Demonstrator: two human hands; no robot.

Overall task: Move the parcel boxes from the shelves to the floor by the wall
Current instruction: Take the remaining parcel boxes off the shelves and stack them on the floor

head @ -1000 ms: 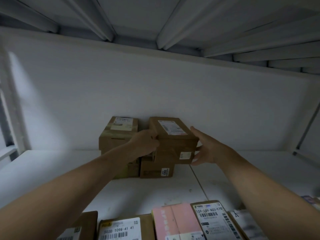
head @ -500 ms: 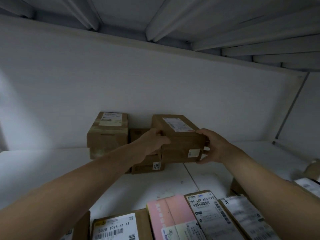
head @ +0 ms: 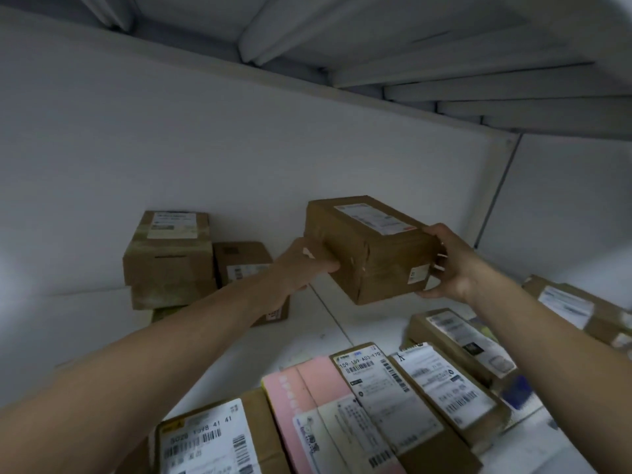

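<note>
A brown taped parcel box (head: 372, 248) with a white label on top hangs in the air above the white shelf (head: 328, 323). My left hand (head: 304, 265) grips its left end and my right hand (head: 451, 265) grips its right end, fingers curled round the edges. Behind my left arm a stack of brown boxes (head: 167, 258) stays against the back wall, with a smaller box (head: 242, 265) beside it.
Several labelled parcels lie along the shelf's front, among them a pink one (head: 301, 398) and a brown box (head: 458, 340) to the right. More boxes (head: 574, 306) sit at the far right. The upper shelf's underside (head: 410, 56) is close overhead.
Both hands closed on the top box and lifted it off the stack, moving it to the right and toward me. A smaller box behind it is now uncovered.
</note>
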